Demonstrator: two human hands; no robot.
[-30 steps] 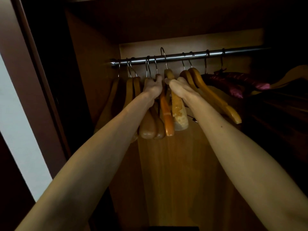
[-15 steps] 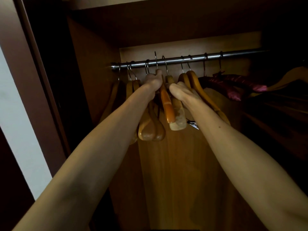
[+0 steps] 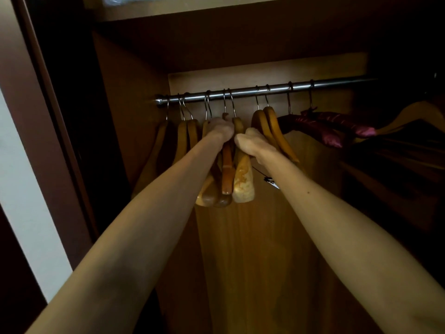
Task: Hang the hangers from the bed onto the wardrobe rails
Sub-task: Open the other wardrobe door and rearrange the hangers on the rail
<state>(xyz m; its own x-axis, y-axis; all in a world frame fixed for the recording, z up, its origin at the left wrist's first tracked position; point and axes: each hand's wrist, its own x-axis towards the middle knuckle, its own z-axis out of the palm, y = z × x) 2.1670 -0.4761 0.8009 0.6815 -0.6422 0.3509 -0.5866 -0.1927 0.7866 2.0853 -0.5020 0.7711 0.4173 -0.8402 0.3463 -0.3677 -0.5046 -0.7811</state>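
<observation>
A steel wardrobe rail (image 3: pixel 240 92) runs across the open wardrobe with several wooden hangers hooked on it. My left hand (image 3: pixel 220 130) grips the neck of an orange wooden hanger (image 3: pixel 227 172) whose hook sits over the rail. My right hand (image 3: pixel 252 142) holds a pale worn hanger (image 3: pixel 243 186) just beside it, its hook also over the rail. Both arms reach up and forward. My fingers are hidden behind the hanger necks.
Two light wooden hangers (image 3: pixel 274 131) hang right of my hands, then padded purple satin hangers (image 3: pixel 322 128). More wooden hangers (image 3: pixel 185 141) hang at the left end. The wardrobe side panel (image 3: pixel 125 116) stands close on the left; a dark door frame (image 3: pixel 43 141) borders it.
The hooks of the two held hangers have dropped over the rail. My hands have lowered slightly with them and the view has tilted upward.
</observation>
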